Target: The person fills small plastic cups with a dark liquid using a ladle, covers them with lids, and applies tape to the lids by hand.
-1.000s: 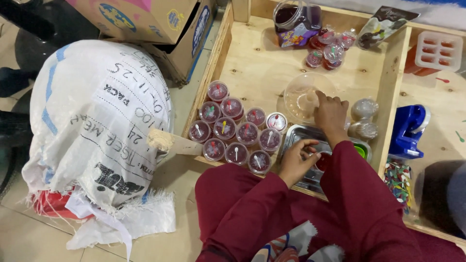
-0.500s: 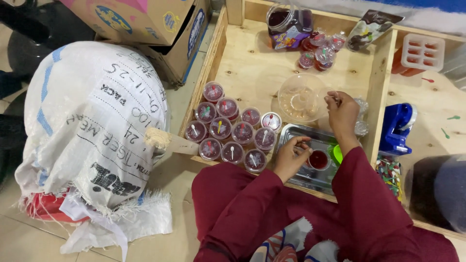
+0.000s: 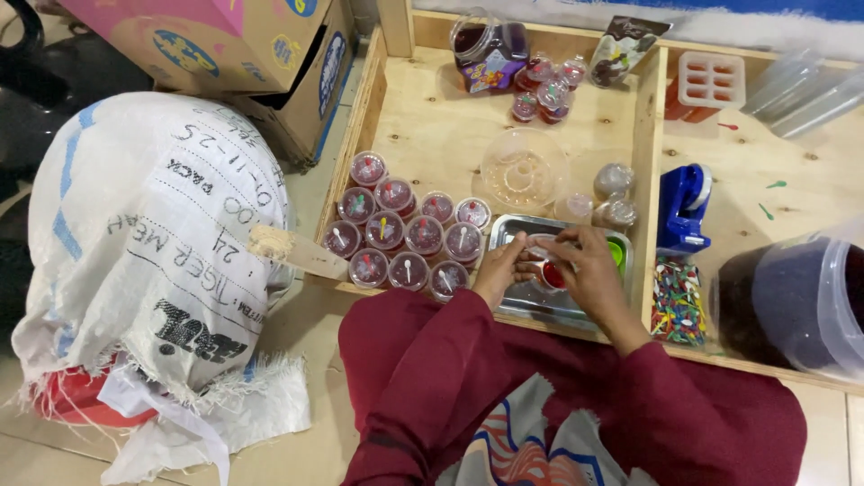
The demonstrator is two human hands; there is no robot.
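Note:
My left hand (image 3: 498, 267) and my right hand (image 3: 589, 268) meet over a small round cup of red jelly (image 3: 553, 274) that sits in a shallow metal tray (image 3: 522, 297). Both hands have their fingers on the cup, and the right hand's fingertips press a clear lid (image 3: 544, 243) at its top. A green cup (image 3: 616, 255) shows at the tray's right edge. To the left of the tray stand several lidded cups of red jelly (image 3: 405, 236) with small spoons under the lids.
A wooden tray table (image 3: 423, 126) holds a clear dome lid (image 3: 524, 171), a jar of red liquid (image 3: 489, 49), more small cups (image 3: 547, 85) and a blue tape dispenser (image 3: 684, 202). A white woven sack (image 3: 153, 243) and cardboard boxes (image 3: 225, 45) stand left. A large tub (image 3: 796, 301) sits right.
My right hand has come down from beside the dome lid to the tray and joined the left hand on the red cup. The camera has shifted slightly.

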